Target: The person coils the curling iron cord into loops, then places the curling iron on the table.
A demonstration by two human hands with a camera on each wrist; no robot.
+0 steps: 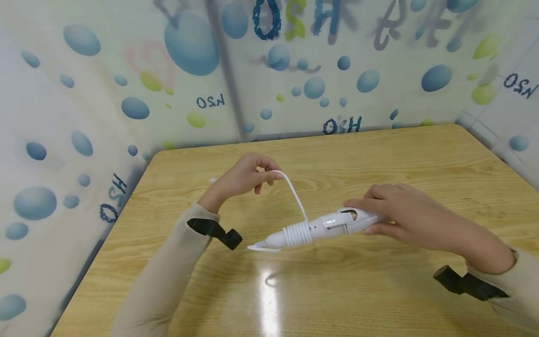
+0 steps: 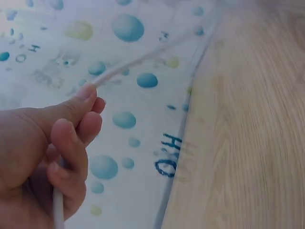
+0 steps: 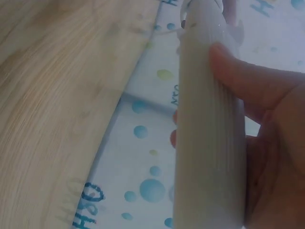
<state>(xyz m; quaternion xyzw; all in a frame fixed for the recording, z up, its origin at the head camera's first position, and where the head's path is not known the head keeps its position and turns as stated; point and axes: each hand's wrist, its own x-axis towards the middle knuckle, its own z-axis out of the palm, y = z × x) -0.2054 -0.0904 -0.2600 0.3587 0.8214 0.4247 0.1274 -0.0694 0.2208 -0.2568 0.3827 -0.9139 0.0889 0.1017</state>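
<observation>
A white curling iron is held slanting above the wooden table, its cord end toward the left. My right hand grips it near its right end; in the right wrist view the thumb lies along the ridged white barrel. Several turns of white cord are wound round the handle. From these turns a stretch of cord rises to my left hand, which pinches it between thumb and forefinger. More cord hangs below the curled fingers of that hand in the left wrist view.
The wooden table shows a bright reflection near its front. Behind it and at both sides stand walls covered with a bubble pattern. A small white piece shows behind the left wrist.
</observation>
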